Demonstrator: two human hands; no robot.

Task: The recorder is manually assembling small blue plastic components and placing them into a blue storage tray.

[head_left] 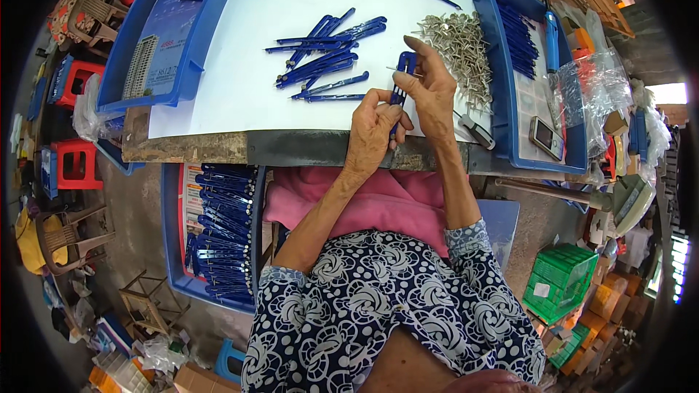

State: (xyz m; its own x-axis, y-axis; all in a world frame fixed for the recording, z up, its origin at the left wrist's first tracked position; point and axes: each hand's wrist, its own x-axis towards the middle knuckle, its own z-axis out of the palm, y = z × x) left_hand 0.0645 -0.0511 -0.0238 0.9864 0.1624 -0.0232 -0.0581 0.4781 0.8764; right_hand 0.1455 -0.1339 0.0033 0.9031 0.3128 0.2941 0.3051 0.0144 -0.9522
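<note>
My left hand (373, 131) is closed round the lower part of a long blue slotted plastic piece (406, 64), held upright above the table's front edge. My right hand (431, 91) grips the same piece near its top, with the thumb pressed on its face and the forefinger raised behind. A thin metal pin (392, 68) sticks out to the left by the right thumb. Left of the hands lies a loose heap of similar blue pieces (320, 65). Close on the right is a pile of silvery flat-headed metal pins (455, 51).
A screwdriver (475, 131) lies right of my hands. Blue trays stand at the table's left (191, 76) and right (502, 80); the right one holds blue pieces and a phone (546, 137). Below the table edge, another blue tray (172, 225) holds many blue pieces. A green crate (561, 284) stands lower right.
</note>
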